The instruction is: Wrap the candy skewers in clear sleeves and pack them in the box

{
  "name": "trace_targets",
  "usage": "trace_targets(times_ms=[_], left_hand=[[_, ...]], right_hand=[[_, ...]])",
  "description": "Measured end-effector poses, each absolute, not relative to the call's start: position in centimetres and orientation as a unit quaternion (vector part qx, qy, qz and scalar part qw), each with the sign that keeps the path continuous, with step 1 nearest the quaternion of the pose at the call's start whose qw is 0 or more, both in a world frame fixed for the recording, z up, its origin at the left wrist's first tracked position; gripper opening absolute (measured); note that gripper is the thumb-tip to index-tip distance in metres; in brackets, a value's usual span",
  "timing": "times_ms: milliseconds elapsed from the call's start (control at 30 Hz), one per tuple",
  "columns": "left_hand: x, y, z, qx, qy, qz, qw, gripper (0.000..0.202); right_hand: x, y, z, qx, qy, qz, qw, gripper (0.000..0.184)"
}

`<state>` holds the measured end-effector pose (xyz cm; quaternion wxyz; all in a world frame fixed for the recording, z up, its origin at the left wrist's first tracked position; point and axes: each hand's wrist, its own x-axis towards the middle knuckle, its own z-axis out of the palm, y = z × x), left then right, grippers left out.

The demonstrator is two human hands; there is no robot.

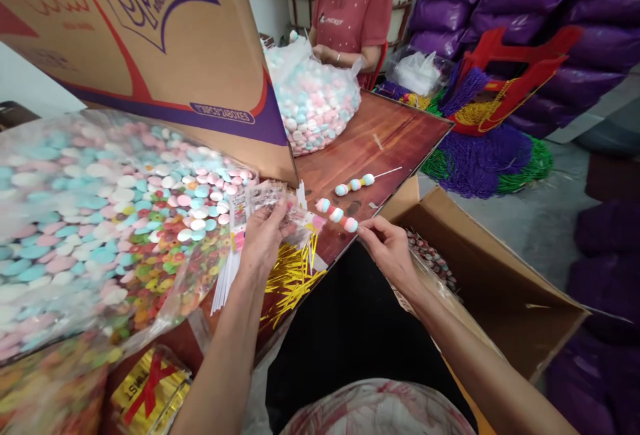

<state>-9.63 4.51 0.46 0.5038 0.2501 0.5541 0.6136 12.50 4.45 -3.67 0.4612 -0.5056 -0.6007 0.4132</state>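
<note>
My right hand (384, 240) pinches the lower end of a marshmallow candy skewer (336, 214), tilted with its tip toward my left hand. Pastel marshmallows and red rings alternate along it. My left hand (267, 225) is closed on a clear printed plastic bag (309, 223) at the table edge. The skewer tip is close to the bag; whether it enters the bag I cannot tell. Another candy skewer (355, 184) lies on the table beyond. Gold twist ties (290, 278) and white sticks (226, 282) lie by my left wrist.
A large bag of pastel marshmallows (50, 228) and gummy rings (165, 268) covers the left. Behind stands a tall carton (200, 42). An open cardboard box (495, 268) is at right. Across the table (400, 122), a person (350, 15) sits behind another marshmallow bag (315, 102).
</note>
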Motion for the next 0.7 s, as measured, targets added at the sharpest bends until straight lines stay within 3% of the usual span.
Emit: trace_targets(times_ms=[167,400,700], left_hand=[[-9.0,4.0,0.6,0.126,0.504,0.690,0.505,0.025],[-7.9,3.4,0.5,0.084,0.493,0.687,0.528,0.019],[-7.7,2.9,0.4,0.087,0.502,0.681,0.526,0.019]], right_hand=[[13.2,1.5,-2.2,-0.478,-0.571,0.425,0.515,0.016],[13.1,0.8,-1.8,-0.444,-0.634,0.320,0.546,0.012],[14.2,0.8,-2.3,-0.429,-0.771,0.060,0.467,0.015]])
